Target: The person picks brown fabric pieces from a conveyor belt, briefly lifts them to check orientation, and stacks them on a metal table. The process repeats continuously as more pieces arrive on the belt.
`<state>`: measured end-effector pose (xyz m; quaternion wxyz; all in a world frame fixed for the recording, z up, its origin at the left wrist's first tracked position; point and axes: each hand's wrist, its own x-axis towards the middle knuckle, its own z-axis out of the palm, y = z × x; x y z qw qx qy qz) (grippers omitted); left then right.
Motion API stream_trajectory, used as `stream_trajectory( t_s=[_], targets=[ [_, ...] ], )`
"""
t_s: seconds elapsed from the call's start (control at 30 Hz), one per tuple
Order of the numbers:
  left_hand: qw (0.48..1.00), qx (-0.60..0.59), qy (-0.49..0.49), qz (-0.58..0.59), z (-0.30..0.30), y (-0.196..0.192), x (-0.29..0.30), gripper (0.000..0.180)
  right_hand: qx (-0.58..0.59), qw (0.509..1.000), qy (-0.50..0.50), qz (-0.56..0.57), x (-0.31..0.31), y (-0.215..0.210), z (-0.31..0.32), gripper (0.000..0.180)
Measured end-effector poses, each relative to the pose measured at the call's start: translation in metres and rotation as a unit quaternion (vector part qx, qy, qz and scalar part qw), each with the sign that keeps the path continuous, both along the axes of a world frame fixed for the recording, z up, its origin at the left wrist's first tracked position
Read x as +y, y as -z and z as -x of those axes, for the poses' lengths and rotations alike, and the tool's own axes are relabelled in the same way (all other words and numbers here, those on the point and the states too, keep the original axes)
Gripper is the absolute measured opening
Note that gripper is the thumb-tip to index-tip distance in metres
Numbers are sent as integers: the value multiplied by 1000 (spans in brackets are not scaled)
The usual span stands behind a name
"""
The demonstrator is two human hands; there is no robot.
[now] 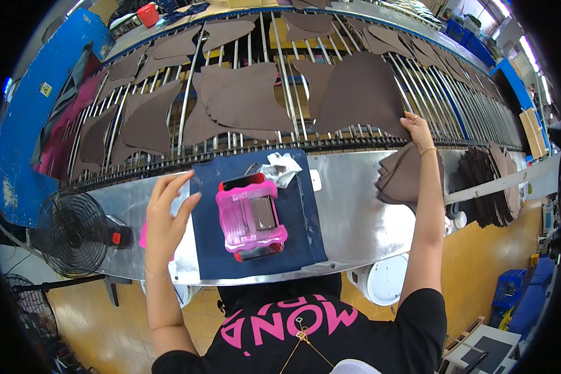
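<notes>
My right hand (417, 130) reaches out over the conveyor and pinches the lower right corner of a large brown fabric-like piece (360, 93). That piece is smooth and rounded at the top, and it overlaps another brown piece (310, 86). Above the left side of the metal ledge, my left hand (170, 209) is raised with its fingers apart and nothing in them. Just right of it, a pink plastic holder (237, 215) with a dark block in it rests on a dark blue mat (300, 234). A crumpled white wrapper (282, 169) lies behind the holder.
More brown cut pieces (243, 96) lie across the metal conveyor bars (282, 68). Stacked pieces (411, 174) sit on the ledge (355, 218) under my right forearm, and a dark stack (487, 184) stands farther right. A black fan (71, 232) is at the left end. White buckets (383, 280) stand below.
</notes>
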<state>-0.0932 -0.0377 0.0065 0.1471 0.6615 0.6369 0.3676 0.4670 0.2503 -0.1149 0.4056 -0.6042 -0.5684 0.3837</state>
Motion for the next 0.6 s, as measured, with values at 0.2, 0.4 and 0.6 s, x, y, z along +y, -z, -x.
stream_trajectory(
  t_s=[0.2, 0.4, 0.6],
  targets=[
    [992, -1, -105, 63, 40, 25, -35, 37, -267, 963, 47, 1, 40, 10, 59, 33],
    [991, -2, -119, 56, 51, 32, -42, 35, -402, 904, 145, -16, 37, 15, 89, 30],
    [994, -24, -95, 57, 45, 39, -33, 35, -404, 880, 181, -175, -56, 8, 28, 21]
  ],
)
